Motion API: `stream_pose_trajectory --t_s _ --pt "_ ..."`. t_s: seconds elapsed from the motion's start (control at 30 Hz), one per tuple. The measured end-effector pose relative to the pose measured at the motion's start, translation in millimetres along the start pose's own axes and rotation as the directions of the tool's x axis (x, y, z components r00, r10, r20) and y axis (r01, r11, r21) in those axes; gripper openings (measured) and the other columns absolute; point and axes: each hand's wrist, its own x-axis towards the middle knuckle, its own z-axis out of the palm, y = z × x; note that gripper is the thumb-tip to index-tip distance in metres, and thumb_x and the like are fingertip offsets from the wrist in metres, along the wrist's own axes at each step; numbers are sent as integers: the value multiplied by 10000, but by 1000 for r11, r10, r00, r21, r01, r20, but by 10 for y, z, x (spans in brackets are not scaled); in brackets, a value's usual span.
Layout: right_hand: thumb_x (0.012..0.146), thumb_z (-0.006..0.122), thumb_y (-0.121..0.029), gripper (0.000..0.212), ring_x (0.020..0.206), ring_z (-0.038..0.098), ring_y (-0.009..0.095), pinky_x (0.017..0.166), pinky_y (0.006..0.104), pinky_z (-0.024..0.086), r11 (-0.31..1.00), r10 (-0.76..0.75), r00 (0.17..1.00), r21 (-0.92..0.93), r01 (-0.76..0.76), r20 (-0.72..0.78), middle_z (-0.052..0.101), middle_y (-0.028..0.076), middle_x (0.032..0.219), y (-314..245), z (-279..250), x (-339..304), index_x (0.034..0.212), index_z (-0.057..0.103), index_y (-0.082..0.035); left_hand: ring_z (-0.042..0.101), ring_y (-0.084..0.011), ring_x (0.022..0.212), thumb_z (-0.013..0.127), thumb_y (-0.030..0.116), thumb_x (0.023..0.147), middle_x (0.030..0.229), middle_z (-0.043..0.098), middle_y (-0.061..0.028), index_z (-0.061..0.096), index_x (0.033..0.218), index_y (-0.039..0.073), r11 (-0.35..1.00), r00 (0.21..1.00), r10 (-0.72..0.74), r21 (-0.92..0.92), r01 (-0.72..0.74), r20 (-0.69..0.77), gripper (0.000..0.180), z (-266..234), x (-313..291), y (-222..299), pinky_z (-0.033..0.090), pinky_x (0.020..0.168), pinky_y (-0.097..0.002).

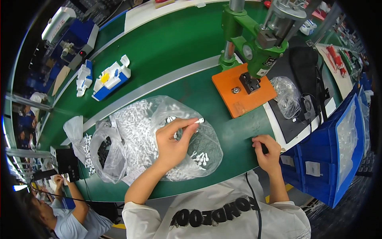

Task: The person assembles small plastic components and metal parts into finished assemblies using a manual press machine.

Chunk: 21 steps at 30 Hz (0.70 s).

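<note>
My left hand (173,140) is raised over a clear plastic bag (213,149), pinching a small white plastic piece (200,120) between thumb and forefinger. Several similar white pieces (202,158) lie inside the bag below it, and a dense heap of them (137,123) fills its left part. By the table's front right edge is my right hand (267,152), with fingers curled and thumb close to the forefinger. Whatever it may hold is too small to make out. Beyond it stands a green press (254,51) above an orange base plate (229,95) carrying a black metal block (250,83).
Another bag (107,151) of small parts sits further left. White-and-blue plastic housings (113,81) lie on the far green surface. A crumpled clear bag (285,95) rests right of the press. Blue bins (322,159) stand at right; a co-worker (65,215) sits at lower left.
</note>
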Motion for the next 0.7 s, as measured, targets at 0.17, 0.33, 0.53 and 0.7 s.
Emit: stream_pose_trajectory --t_s 0.17,0.33,0.53,0.7 --pt "833 587 78 124 666 649 201 624 284 498 999 13 1000 30 -12 -19 660 133 821 20 -24 -28 919 660 26 668 -143 745 695 -45 869 854 721 -108 722 1017 -29 987 989 148 59 -149 28 152 147 195 108 518 688 -243" --pt "868 565 73 116 661 648 182 616 275 499 993 55 998 105 -54 -9 664 121 819 64 -62 -3 922 662 38 665 -172 685 732 -31 822 818 721 -108 742 970 3 954 963 269 134 -270 26 153 507 557 133 524 627 -270" --pt "839 611 67 131 658 666 211 603 287 511 990 63 997 127 -57 -38 678 118 783 92 -78 -3 932 688 15 652 -145 662 722 24 858 829 727 -111 748 992 0 906 923 383 176 -384 45 139 1011 974 -81 505 612 -255" --pt "825 616 67 138 668 667 225 602 296 508 988 49 998 151 -42 -38 672 122 767 84 -99 9 928 688 10 661 -283 699 730 55 804 780 690 -109 723 865 20 794 851 518 326 -513 78 71 1259 1093 -144 515 632 -367"
